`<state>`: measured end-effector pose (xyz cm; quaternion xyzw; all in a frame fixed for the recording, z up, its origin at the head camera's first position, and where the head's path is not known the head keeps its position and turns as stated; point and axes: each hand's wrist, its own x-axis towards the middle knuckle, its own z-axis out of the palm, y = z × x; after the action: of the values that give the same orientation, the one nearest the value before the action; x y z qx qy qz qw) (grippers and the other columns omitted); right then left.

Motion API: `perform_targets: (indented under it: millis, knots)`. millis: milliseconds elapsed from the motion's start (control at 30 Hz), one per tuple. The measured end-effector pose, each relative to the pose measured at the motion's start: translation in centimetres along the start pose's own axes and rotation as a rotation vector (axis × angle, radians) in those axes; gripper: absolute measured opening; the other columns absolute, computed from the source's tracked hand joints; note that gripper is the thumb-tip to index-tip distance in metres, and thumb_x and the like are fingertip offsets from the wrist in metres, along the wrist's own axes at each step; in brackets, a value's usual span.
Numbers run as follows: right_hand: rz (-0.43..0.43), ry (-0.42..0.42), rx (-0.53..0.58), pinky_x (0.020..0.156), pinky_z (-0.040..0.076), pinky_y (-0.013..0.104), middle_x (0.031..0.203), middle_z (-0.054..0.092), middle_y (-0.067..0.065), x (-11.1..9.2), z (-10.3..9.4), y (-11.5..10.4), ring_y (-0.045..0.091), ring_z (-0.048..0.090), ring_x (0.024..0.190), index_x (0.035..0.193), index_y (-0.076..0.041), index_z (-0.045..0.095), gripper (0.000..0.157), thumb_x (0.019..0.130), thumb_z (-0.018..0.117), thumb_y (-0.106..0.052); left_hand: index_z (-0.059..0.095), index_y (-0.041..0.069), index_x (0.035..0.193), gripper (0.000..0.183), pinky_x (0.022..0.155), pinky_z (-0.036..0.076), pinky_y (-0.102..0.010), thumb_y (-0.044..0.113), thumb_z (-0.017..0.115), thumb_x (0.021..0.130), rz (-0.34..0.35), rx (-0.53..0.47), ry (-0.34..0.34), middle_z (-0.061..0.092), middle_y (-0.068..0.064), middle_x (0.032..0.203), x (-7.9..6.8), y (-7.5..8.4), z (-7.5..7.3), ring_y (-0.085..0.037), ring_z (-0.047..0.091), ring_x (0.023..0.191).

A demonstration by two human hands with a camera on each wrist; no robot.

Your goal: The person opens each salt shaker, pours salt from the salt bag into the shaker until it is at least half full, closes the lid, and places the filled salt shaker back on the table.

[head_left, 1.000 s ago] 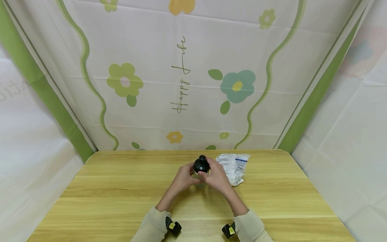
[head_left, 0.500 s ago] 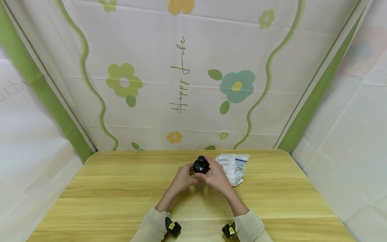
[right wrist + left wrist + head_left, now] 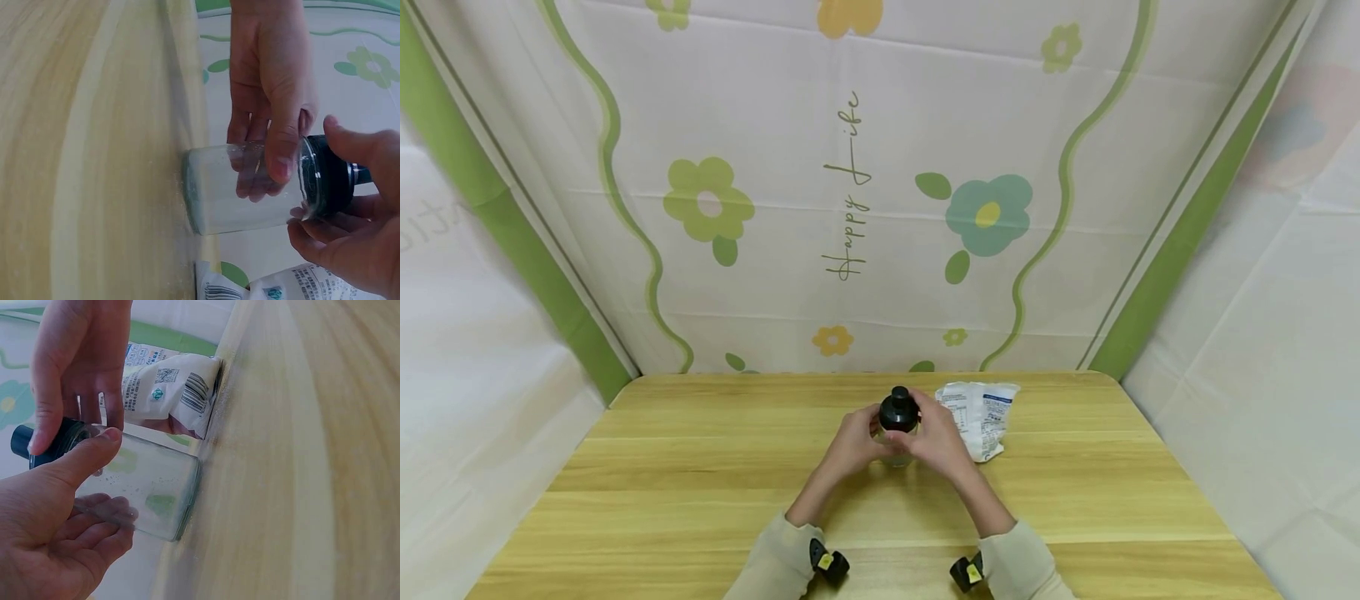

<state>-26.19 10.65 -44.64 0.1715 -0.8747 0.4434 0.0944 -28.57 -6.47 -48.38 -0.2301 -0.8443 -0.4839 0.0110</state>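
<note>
Bottle (image 3: 219,209), clear, cylindrical, apparently glass: one, standing upright on the pale yellow wood-grain table (image 3: 700,483), directly before the person and toward the far edge. Some droplets show on its wall; no liquid level can be made out.

Lid (image 3: 900,412), round, glossy black, with a narrower knob on top: one, seated on the bottle's mouth.

Hands, two, both occupied. Left hand (image 3: 853,439): grasping the bottle's body below the lid, thumb to one side and fingers to the other. Right hand (image 3: 936,439): grasping the lid, thumb and fingers on opposite sides of it. Neither grip is released.

Packet (image 3: 988,421), white, crumpled, printed, barcoded: one, on the table just beside the right hand, held by neither hand; opened or sealed, I cannot tell.

Progress, by my judgement: the work centres on turning the lid — tightening or loosening, I cannot tell which. If it is closing, the lid looks properly down, leaving perhaps a last twist and the letting go. If it is opening, nearly all is left — the lid is not yet off, and the packet appears to play no part at present.
</note>
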Motion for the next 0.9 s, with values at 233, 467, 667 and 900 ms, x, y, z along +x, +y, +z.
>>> perform_targets:
  millis: [233, 467, 667, 900]
  knots:
    - [-0.007, 0.015, -0.014, 0.098, 0.053, 0.053, 0.132, 0.062, 0.022, 0.03, 0.05, -0.04, 0.039, 0.061, 0.12, 0.135, 0.004, 0.055, 0.062, 0.082, 0.082, -0.013, 0.066, 0.005, 0.121, 0.048, 0.079, 0.056, -0.023, 0.018, 0.085, 0.079, -0.005, -0.021, 0.004, 0.073, -0.007, 0.11, 0.01, 0.02, 0.03, -0.012, 0.064, 0.091]
    - [-0.021, 0.007, -0.003, 0.098, 0.054, 0.052, 0.129, 0.064, 0.02, 0.04, 0.0, -0.09, 0.036, 0.063, 0.118, 0.135, 0.003, 0.055, 0.059, 0.083, 0.08, -0.01, 0.064, 0.005, 0.125, 0.052, 0.093, 0.058, -0.034, 0.019, 0.085, 0.08, 0.01, -0.033, 0.001, 0.071, -0.01, 0.119, -0.04, -0.05, 0.07, -0.024, 0.068, 0.111]
    - [-0.036, 0.005, -0.003, 0.096, 0.055, 0.051, 0.127, 0.065, 0.018, 0.03, -0.07, -0.31, 0.035, 0.064, 0.116, 0.134, 0.001, 0.056, 0.056, 0.084, 0.079, -0.01, 0.065, 0.005, 0.124, 0.052, 0.09, 0.059, -0.031, 0.019, 0.086, 0.078, 0.014, -0.019, 0.011, 0.072, -0.01, 0.116, -0.01, -0.22, 0.06, -0.023, 0.069, 0.108]
    - [-0.028, 0.012, 0.008, 0.097, 0.055, 0.051, 0.129, 0.064, 0.019, -0.06, -0.37, -0.68, 0.036, 0.063, 0.117, 0.134, 0.002, 0.056, 0.057, 0.084, 0.08, -0.011, 0.064, 0.006, 0.126, 0.053, 0.092, 0.058, -0.034, 0.022, 0.085, 0.08, 0.007, -0.015, 0.003, 0.071, -0.01, 0.12, 0.0, -0.31, 0.1, -0.023, 0.068, 0.111]
